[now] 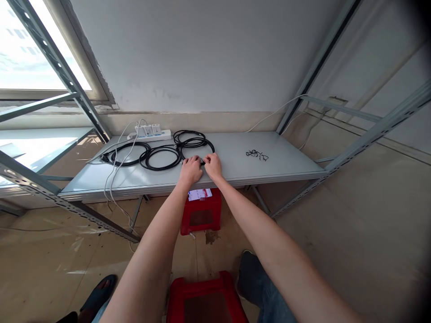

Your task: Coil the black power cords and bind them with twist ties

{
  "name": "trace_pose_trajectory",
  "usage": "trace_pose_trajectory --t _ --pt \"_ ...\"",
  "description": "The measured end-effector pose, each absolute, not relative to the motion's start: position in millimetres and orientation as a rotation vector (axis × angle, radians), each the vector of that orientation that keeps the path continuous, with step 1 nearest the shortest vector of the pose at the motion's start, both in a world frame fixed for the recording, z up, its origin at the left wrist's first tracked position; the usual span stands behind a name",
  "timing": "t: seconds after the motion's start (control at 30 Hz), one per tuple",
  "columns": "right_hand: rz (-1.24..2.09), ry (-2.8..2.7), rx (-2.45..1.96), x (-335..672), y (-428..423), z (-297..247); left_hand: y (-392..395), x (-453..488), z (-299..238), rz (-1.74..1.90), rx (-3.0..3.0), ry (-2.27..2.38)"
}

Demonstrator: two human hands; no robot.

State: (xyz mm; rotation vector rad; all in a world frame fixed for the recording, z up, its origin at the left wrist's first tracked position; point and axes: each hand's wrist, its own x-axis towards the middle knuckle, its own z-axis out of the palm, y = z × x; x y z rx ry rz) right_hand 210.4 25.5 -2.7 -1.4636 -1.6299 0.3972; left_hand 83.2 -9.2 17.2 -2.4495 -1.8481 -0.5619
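Observation:
A looped black cable (pixel 195 142) lies on the grey metal shelf (pixel 232 170), its near side at my fingers. My right hand (pixel 213 167) is closed in a pinch on that cable near the shelf's front edge. Close beside it, my left hand (pixel 191 169) has its fingers curled down onto the same cable; the fingertips are partly hidden. To the left, two more round coils of black cable (pixel 160 158) rest flat and overlap at their edges. Several thin black ties (pixel 257 155) lie loose in a small heap on the right part of the shelf.
A white power strip (pixel 164 134) with white adapters plugged in stands against the wall. White cords (pixel 116 172) hang over the shelf's left front edge. Slotted metal posts (pixel 62 63) frame both ends. Below are a red stool (pixel 202 215) with papers on it and a nearer red stool (pixel 202 287).

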Motion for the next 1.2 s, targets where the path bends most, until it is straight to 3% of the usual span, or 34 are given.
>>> trace_pose_trajectory --t 0.17,0.63,1.2 --pt "0.462 -1.649 -1.307 211.9 22.7 -4.3 -11.3 83.6 19.4 -0.558 -2.453 -1.853" --pt "0.435 -1.494 -1.406 209.3 23.8 -1.8 -8.5 82.5 16.3 -0.541 -2.440 -1.819" --pt "0.490 -1.688 -1.447 211.7 26.5 -1.3 -9.5 81.9 18.2 -0.515 -2.456 -1.848"
